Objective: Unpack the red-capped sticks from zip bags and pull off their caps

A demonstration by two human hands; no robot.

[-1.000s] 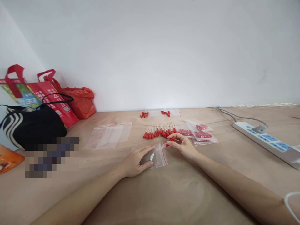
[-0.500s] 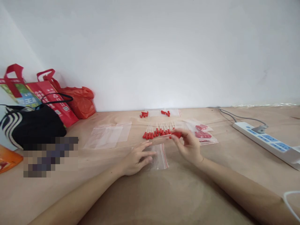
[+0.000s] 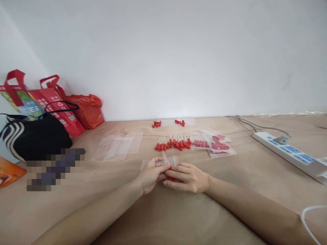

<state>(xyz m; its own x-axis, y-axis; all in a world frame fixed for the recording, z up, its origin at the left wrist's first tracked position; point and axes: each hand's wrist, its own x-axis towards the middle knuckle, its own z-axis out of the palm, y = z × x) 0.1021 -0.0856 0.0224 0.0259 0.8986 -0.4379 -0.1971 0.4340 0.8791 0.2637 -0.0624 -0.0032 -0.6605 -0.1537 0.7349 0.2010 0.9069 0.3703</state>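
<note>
My left hand (image 3: 151, 174) and my right hand (image 3: 187, 177) meet over a small clear zip bag with a red strip (image 3: 171, 160) lying on the wooden table (image 3: 163, 211). My left fingers pinch the bag's edge. My right fingers are closed on a red-bulbed dropper (image 3: 170, 174) whose clear stem points up and away over the bag. Just beyond lies a row of several red-bulbed droppers (image 3: 172, 144), with filled zip bags of droppers (image 3: 216, 147) to its right.
A stack of clear zip bags (image 3: 118, 147) lies left of the row. More red droppers (image 3: 169, 123) sit by the wall. Red bags (image 3: 58, 106) and a black striped bag (image 3: 33, 136) stand far left. A white power strip (image 3: 291, 155) lies right, a white cable (image 3: 309, 221) bottom right.
My right hand took a dropper from the row, lifted it, then brought it back down to the zip bag. My left hand shifted from lying flat on the bag to pinching its edge.
</note>
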